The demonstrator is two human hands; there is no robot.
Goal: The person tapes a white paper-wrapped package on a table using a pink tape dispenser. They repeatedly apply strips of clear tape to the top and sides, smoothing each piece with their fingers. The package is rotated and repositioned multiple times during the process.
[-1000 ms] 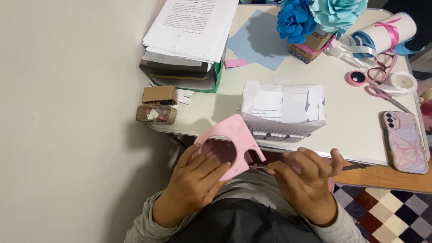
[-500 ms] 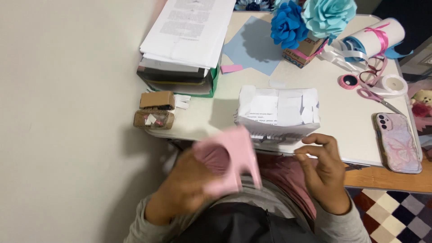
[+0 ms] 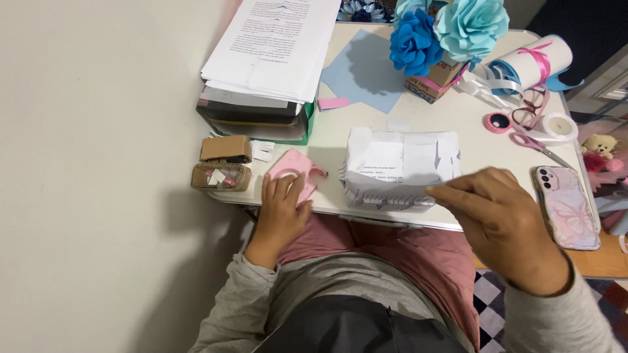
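Pink paper cutout (image 3: 296, 171) flat on table edge (image 3: 366, 219) — left hand (image 3: 282, 208) fingers spread upon it, right hand (image 3: 500, 219) loosely curled, empty

- Left hand (image 3: 282, 208) lies flat on a pink paper piece (image 3: 296, 171) at the near edge of the white table (image 3: 458, 121).
- Right hand (image 3: 500, 219) hovers, fingers loosely curled, just beside a white paper-covered box (image 3: 400, 167).
- Two small cardboard boxes (image 3: 222, 163) sit left of the pink piece.
- Phone (image 3: 566, 206) lies at the right edge.

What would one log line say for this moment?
left hand: flat on pink paper piece | right hand: empty, above white paper stack | table
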